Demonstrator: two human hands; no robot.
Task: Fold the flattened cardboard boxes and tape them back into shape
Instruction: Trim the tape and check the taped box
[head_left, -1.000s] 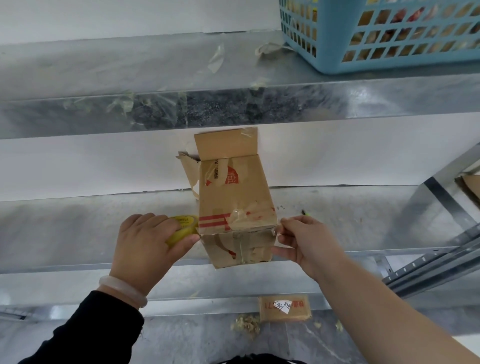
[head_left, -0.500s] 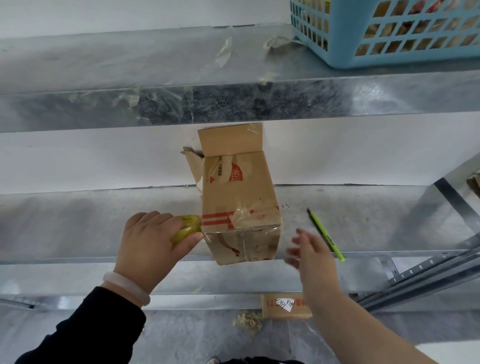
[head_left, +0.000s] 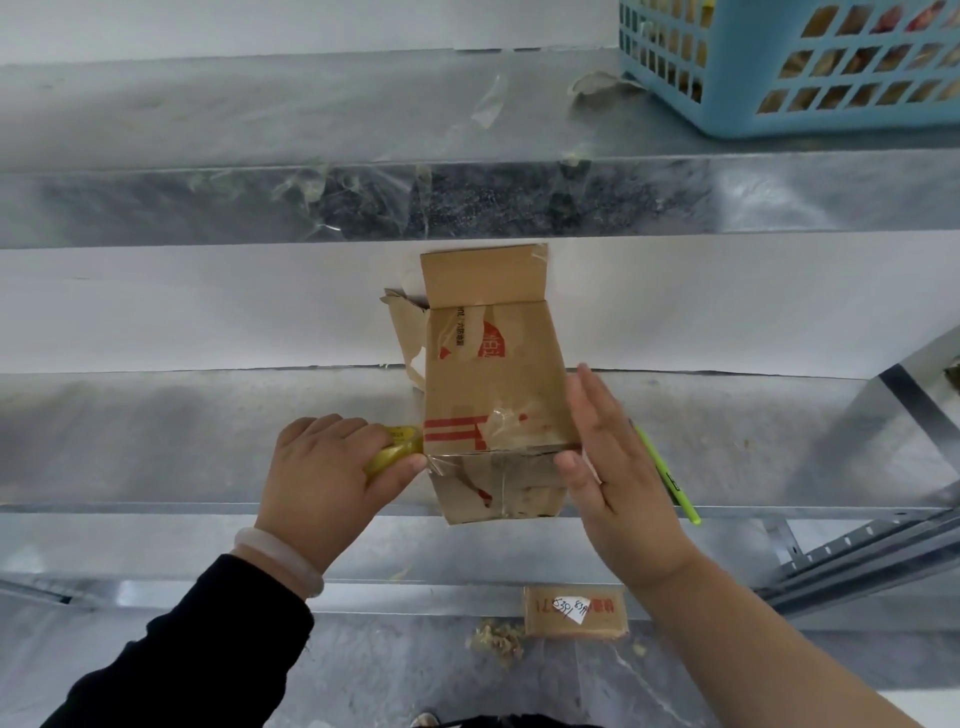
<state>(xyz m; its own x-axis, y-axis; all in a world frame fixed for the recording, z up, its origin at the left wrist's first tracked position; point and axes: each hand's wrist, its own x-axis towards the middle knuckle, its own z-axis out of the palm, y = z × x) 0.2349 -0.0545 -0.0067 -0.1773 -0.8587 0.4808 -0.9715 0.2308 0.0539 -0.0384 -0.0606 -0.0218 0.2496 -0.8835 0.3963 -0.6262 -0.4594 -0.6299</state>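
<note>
A small brown cardboard box (head_left: 493, 384) with red print lies on its side on the metal shelf (head_left: 182, 441), its near end overhanging the shelf edge. Clear tape crosses its near face, and its far flaps stand open. My left hand (head_left: 332, 478) presses a yellow tape roll (head_left: 392, 449) against the box's left near corner. My right hand (head_left: 618, 467) is flat, fingers straight, against the box's right side, thumb at the near right corner.
A green pen (head_left: 667, 475) lies on the shelf right of my right hand. A blue basket (head_left: 779, 67) stands on the upper shelf at top right. Tape scraps hang from the upper shelf's edge. Another taped box (head_left: 574, 610) lies on the floor below.
My right hand let go of the box's near right corner, drew back, then came flat against the box's right side. The green pen came into sight. My left hand stayed.
</note>
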